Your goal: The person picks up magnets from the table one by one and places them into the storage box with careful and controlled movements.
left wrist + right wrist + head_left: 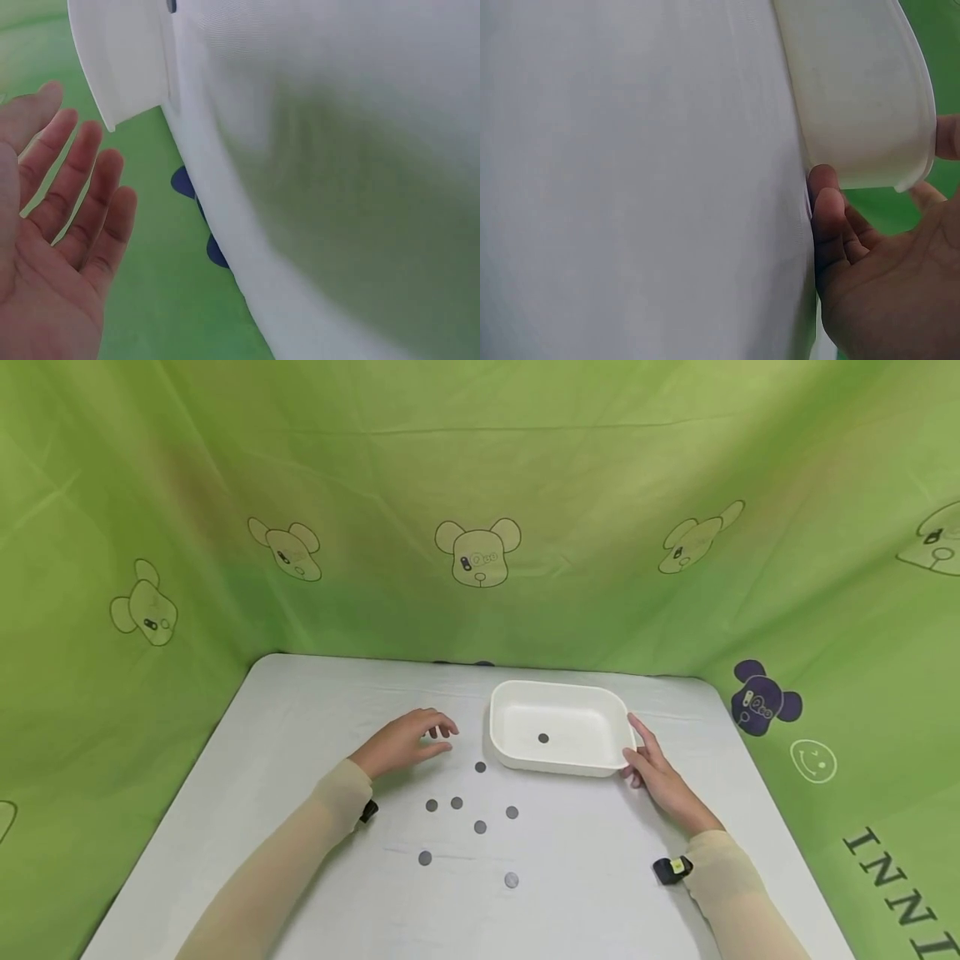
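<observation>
A white rounded rectangular plastic basin (558, 768) stands towards the back of the table, with one small grey coin (543, 738) on its floor. My right hand (660, 772) grips the basin's right end, its thumb over the rim. In the right wrist view, fingertips (825, 180) reach under the basin's edge (862, 97). To the left of the basin, my left hand (408, 742) hovers with relaxed, slightly bent fingers and holds nothing. The left wrist view shows its palm (52, 292) with the fingers spread, apart from the basin (124, 67).
Several grey coins lie loose on the white table (322, 893) in front of the basin, among them one coin (481, 767) near its left corner and a paler coin (512, 880) closest to me. Green printed cloth (375, 610) walls the back and sides.
</observation>
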`<state>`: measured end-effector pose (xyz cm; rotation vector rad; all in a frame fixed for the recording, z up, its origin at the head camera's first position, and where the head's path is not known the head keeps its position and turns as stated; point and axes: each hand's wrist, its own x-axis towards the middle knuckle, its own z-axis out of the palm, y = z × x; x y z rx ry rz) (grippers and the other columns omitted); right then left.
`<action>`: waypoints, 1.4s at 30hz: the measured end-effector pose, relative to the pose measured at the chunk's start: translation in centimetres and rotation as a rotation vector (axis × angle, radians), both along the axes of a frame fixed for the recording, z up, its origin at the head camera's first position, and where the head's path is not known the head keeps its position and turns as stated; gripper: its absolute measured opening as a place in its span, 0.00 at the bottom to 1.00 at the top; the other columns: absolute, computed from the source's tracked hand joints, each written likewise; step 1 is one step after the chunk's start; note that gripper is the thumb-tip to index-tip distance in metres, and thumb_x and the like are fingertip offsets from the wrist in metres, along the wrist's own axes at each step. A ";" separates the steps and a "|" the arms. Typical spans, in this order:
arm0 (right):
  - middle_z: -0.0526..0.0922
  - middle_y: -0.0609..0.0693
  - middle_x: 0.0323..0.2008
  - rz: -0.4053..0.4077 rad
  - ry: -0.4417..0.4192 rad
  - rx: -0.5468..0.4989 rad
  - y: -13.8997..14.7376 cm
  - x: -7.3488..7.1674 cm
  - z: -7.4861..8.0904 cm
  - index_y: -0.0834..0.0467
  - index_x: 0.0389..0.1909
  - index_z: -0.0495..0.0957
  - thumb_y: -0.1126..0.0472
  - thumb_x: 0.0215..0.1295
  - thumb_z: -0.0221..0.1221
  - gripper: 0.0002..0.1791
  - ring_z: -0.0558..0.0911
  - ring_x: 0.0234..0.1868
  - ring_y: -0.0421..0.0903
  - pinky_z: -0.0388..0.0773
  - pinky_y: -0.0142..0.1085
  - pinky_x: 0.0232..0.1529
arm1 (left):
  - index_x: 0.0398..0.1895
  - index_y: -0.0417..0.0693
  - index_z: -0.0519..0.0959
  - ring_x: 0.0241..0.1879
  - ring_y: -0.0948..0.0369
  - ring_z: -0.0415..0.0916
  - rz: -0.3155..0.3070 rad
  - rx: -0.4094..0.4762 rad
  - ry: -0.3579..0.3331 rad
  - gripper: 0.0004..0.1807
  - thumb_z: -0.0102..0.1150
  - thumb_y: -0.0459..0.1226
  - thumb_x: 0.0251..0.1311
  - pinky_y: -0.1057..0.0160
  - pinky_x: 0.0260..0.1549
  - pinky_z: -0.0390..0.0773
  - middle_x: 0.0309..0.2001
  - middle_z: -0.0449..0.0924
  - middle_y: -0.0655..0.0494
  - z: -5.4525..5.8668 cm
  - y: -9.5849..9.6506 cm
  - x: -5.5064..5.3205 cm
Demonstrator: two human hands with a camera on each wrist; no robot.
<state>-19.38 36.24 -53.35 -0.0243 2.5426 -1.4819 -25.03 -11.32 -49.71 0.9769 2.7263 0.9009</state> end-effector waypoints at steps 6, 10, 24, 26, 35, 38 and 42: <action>0.75 0.59 0.44 0.011 0.016 0.002 0.0 0.0 -0.1 0.40 0.89 0.33 0.47 0.89 0.45 0.40 0.74 0.37 0.45 0.74 0.33 0.41 | 0.60 0.52 0.84 0.52 0.57 0.80 -0.002 -0.008 0.000 0.16 0.69 0.43 0.73 0.55 0.54 0.80 0.52 0.84 0.61 -0.4 -1.4 1.4; 0.76 0.58 0.43 0.017 0.033 0.008 0.1 0.0 -0.2 0.42 0.89 0.33 0.48 0.89 0.45 0.40 0.74 0.36 0.44 0.74 0.32 0.40 | 0.59 0.54 0.84 0.52 0.59 0.80 -0.004 -0.023 -0.008 0.15 0.69 0.44 0.73 0.55 0.54 0.79 0.50 0.83 0.63 -0.7 -2.2 2.3; 0.76 0.58 0.43 0.002 0.026 0.032 0.1 -0.3 -0.1 0.47 0.88 0.32 0.51 0.90 0.43 0.39 0.74 0.37 0.45 0.75 0.33 0.39 | 0.57 0.58 0.84 0.48 0.64 0.77 -0.065 -0.042 -0.046 0.15 0.72 0.44 0.70 0.59 0.53 0.77 0.48 0.82 0.68 -1.9 -3.8 3.9; 0.76 0.58 0.43 0.002 0.022 0.038 0.1 -0.3 -0.1 0.49 0.88 0.31 0.53 0.90 0.42 0.39 0.75 0.37 0.46 0.76 0.33 0.39 | 0.57 0.57 0.84 0.48 0.63 0.77 -0.081 -0.046 -0.045 0.15 0.73 0.42 0.70 0.59 0.53 0.77 0.48 0.83 0.67 -1.9 -3.8 4.4; 0.76 0.57 0.42 0.002 0.022 0.027 0.4 -0.4 -0.3 0.46 0.88 0.31 0.52 0.90 0.42 0.39 0.74 0.37 0.45 0.75 0.32 0.39 | 0.53 0.59 0.85 0.46 0.66 0.77 -0.106 -0.072 -0.050 0.12 0.73 0.43 0.69 0.61 0.53 0.78 0.46 0.83 0.68 -2.5 -3.5 5.7; 0.76 0.57 0.43 0.005 0.024 0.016 0.4 -0.3 -0.5 0.45 0.89 0.32 0.52 0.90 0.43 0.39 0.74 0.37 0.44 0.74 0.32 0.39 | 0.54 0.58 0.85 0.45 0.67 0.77 -0.125 -0.076 -0.030 0.12 0.73 0.42 0.69 0.62 0.52 0.78 0.45 0.83 0.68 -2.8 -3.4 5.8; 0.76 0.59 0.43 0.015 0.028 0.023 0.6 -0.2 -0.8 0.48 0.88 0.32 0.54 0.90 0.42 0.38 0.74 0.36 0.46 0.74 0.33 0.39 | 0.54 0.57 0.85 0.44 0.67 0.76 -0.148 -0.083 -0.008 0.14 0.73 0.40 0.68 0.62 0.50 0.78 0.45 0.82 0.66 -3.1 -3.4 6.0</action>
